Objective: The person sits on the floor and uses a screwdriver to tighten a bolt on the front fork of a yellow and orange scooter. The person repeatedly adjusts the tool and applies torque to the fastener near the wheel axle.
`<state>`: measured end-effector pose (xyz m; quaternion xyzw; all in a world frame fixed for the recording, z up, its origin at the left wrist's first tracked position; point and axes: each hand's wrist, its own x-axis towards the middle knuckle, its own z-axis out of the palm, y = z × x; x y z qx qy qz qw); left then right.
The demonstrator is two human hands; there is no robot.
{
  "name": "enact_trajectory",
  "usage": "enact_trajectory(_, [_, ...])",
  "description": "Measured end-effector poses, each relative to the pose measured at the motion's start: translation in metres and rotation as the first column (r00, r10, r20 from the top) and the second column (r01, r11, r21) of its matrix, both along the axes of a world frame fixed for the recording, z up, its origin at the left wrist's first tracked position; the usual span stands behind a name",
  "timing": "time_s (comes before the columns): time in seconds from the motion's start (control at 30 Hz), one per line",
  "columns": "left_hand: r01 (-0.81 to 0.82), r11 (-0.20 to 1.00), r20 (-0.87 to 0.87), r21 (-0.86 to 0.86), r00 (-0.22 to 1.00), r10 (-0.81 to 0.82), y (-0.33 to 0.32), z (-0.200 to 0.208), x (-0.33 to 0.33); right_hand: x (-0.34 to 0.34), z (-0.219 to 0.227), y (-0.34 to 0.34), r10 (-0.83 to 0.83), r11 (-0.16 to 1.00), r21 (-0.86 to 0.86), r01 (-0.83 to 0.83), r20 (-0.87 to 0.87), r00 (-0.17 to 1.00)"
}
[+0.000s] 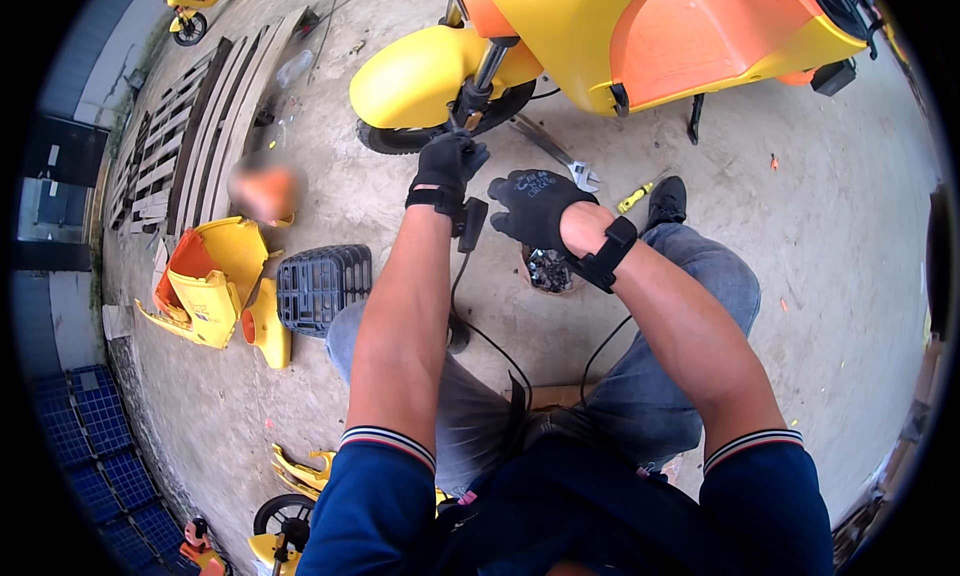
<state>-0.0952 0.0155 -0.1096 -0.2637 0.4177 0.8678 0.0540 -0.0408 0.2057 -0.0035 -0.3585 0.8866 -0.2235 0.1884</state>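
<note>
Below the yellow scooter (600,36), by its front wheel (440,126): left hand (447,166), gloved, closed at the fork (478,81); right hand (537,208), gloved, half-curled, gripping nothing visible, just beside; wrench (555,154) on the ground beyond, small tub (548,272) underneath.

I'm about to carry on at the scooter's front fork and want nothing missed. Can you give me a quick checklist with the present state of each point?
1. Gloves on both hands: ok; left hand and right hand wear black gloves.
2. Left hand at the front fork: ok, it touches near the fork's lower end.
3. Tool in the left hand: cannot tell, too small.
4. Adjustable wrench nearby: ok, lying on the ground beside the front wheel.
5. Yellow-handled screwdriver nearby: ok, on the ground by the shoe.
6. Scooter steady: cannot tell.
</note>
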Motion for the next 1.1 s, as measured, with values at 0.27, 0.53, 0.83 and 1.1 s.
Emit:
enact_trajectory(0.27, [0.021,0.996,0.008,-0.084,1.000,-0.021,-0.003,0.000,0.000,0.000,0.001,0.000,-0.001,1.000,-0.005,0.001,0.006,1.000])
enact_trajectory(0.53, [0.145,0.922,-0.120,-0.360,0.972,-0.200,-0.005,0.000,0.002,0.001,0.003,-0.002,-0.004,1.000,-0.002,0.004,0.016,1.000])
enact_trajectory(0.83, [0.007,0.985,0.103,-0.171,0.995,0.010,0.005,0.014,0.005,0.000,0.002,-0.002,-0.009,1.000,0.016,0.008,0.024,1.000])
enact_trajectory(1.1, [0.333,0.046,0.274,-0.942,0.840,-0.468,-0.014,0.014,0.006,-0.034,-0.033,-0.003,-0.098,0.995,0.010,0.097,0.080,0.992])
